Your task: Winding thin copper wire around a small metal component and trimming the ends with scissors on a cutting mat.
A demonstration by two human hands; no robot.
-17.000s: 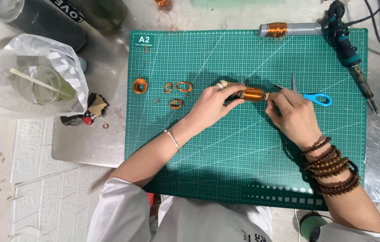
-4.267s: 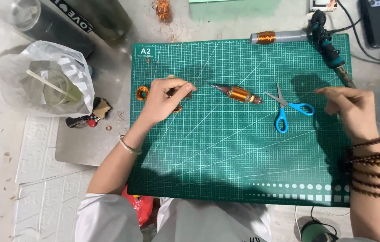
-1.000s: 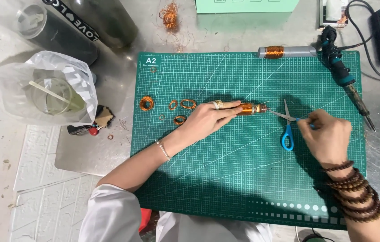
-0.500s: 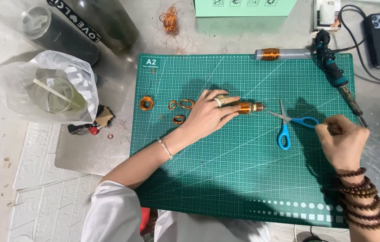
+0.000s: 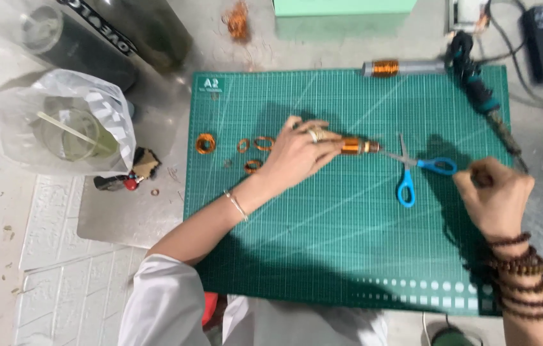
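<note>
the left hand pinches the copper-wound rotor mid-mat, its long axis lying nine-to-three, shaft tip toward three. the right hand is curled closed; contents unclear. blue scissors lie between, on the green cutting mat.

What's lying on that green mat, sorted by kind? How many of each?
Loose copper wire rings: 4
Copper-wound rotors, one under the left hand, one at the mat's top edge: 2
Blue-handled scissors: 1
Soldering iron: 1
Total: 8
</note>
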